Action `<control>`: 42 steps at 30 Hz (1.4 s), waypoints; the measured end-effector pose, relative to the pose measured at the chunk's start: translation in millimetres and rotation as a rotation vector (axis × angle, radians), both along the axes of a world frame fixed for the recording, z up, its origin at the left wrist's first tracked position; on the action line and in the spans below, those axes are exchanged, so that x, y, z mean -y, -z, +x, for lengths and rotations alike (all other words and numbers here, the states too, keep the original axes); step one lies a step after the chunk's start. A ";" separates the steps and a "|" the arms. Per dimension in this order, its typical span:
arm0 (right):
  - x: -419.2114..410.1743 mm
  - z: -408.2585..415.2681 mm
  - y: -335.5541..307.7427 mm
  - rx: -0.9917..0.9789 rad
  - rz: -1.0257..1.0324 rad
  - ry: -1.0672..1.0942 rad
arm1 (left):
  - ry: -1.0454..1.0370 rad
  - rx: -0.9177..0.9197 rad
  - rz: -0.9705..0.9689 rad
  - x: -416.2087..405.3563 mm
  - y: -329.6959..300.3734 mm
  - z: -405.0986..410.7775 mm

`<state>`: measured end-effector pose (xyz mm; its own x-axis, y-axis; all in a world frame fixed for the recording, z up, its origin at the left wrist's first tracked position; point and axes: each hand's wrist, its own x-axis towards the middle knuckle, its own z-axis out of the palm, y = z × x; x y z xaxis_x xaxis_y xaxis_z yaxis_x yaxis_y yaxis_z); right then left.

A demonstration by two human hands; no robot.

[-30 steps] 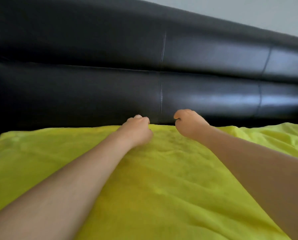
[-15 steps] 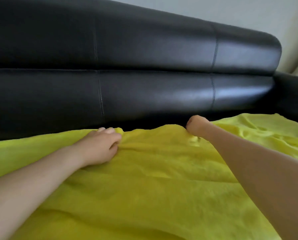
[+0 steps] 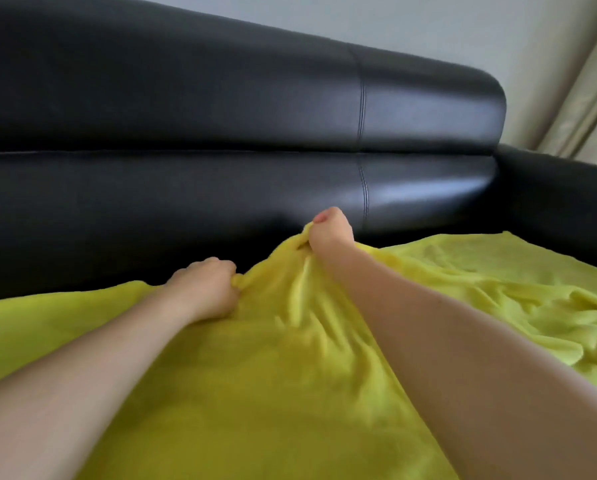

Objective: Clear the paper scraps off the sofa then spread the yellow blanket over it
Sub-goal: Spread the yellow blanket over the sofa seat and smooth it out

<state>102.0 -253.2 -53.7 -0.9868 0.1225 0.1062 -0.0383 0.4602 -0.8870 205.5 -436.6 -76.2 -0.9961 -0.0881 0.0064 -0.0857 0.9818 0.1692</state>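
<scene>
Blanket (image 3: 255, 393) covers the seat of the sofa (image 3: 220, 109), its far edge bunched just short of the backrest. We have the left hand (image 3: 205, 292) fisted on that edge, low against the seat, and the right hand (image 3: 330, 233) pinching the same edge, lifted higher, with folds fanning down from it. No paper scraps in view. We should pull both hands apart along the backrest under even tension, then smooth the wrinkled right side.

The one camera sits on the person's head and looks forward and down along both bare arms, close over the yellow blanket (image 3: 255, 393) on the seat, facing the black sofa (image 3: 220, 109) back, with a bit of wall (image 3: 428, 26) up at the top right.
</scene>
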 end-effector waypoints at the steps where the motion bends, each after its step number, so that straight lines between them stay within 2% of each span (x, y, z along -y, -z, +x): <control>1: -4.1 -0.5 0.3 -0.039 -0.044 0.018 | -0.058 -0.108 -0.009 3.4 0.8 -1.5; 2: -12.0 -0.4 2.3 -0.035 -0.037 -0.009 | -0.118 -0.211 -0.030 2.1 1.0 -5.3; 3: -18.7 0.4 6.5 -0.005 0.056 -0.063 | -0.163 -0.289 -0.087 1.0 1.2 -8.0; 5: -26.5 5.6 20.1 0.061 0.393 -0.171 | -0.194 -0.403 -0.238 -4.2 6.2 -7.5; 6: -31.4 6.9 27.3 0.019 0.571 -0.171 | -0.157 -0.474 -0.251 -10.8 12.4 -7.5; 8: -38.0 6.5 34.7 -0.225 0.842 -0.052 | -0.036 -0.610 -0.164 -22.8 20.2 -2.0; 9: -42.5 5.3 36.1 -0.309 0.913 0.012 | 0.019 -0.565 -0.129 -27.2 23.9 0.9; 10: -48.9 2.9 35.1 -0.321 0.957 0.047 | 0.061 -0.433 -0.103 -29.6 26.4 3.2; 11: -57.9 0.1 33.6 -0.243 0.985 0.045 | 0.090 -0.236 -0.080 -29.7 29.7 2.6; 13: -69.1 -1.3 36.8 -0.023 1.005 -0.034 | 0.138 0.139 -0.097 -20.6 32.3 3.1; 14: -74.5 -0.5 40.1 -0.011 1.032 -0.059 | 0.143 0.233 -0.082 -18.2 31.6 5.3; 17: -80.3 3.7 39.4 -0.174 0.936 -0.006 | 0.148 0.303 -0.050 -11.9 25.8 15.3; 20: -84.5 -5.4 30.2 -0.084 0.687 0.050 | 0.139 0.266 -0.001 -10.4 13.4 22.4; 24: -94.5 -27.9 15.4 0.117 0.734 0.001 | 0.000 -0.120 0.243 -22.3 -2.1 2.4; 26: -97.1 -35.7 10.4 0.198 0.840 -0.085 | -0.065 -0.121 0.292 -30.0 2.3 -12.0; 28: -96.9 -39.6 13.4 0.290 0.916 -0.157 | -0.071 0.023 0.184 -37.3 19.6 -22.6; 30: -99.5 -47.8 20.9 0.260 0.893 -0.120 | -0.069 0.140 0.068 -40.2 36.5 -24.4; 32: -103.4 -55.3 20.2 0.201 0.734 0.059 | -0.053 0.162 0.062 -36.1 43.6 -27.8; 34: -110.6 -60.8 15.8 0.150 0.638 0.213 | -0.031 0.150 0.063 -31.3 45.8 -30.9; 37: -111.5 -64.6 25.6 0.130 0.643 0.239 | -0.037 0.054 0.017 -28.0 52.1 -34.5; 39: -97.8 -51.1 35.3 0.084 0.797 0.185 | -0.034 -0.002 -0.024 -28.1 56.0 -37.1; 40: -89.0 -44.4 38.8 0.001 0.925 0.157 | -0.025 -0.009 -0.024 -27.0 56.6 -39.3; 42: -69.9 -25.3 44.4 -0.298 1.060 0.052 | -0.011 0.029 0.001 -23.3 57.9 -44.0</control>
<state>76.7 -183.3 -98.1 -0.9003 -0.1309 0.4151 -0.1439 0.9896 -0.0002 161.5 -413.3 -134.1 -0.9948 -0.0994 -0.0227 -0.1018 0.9807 0.1670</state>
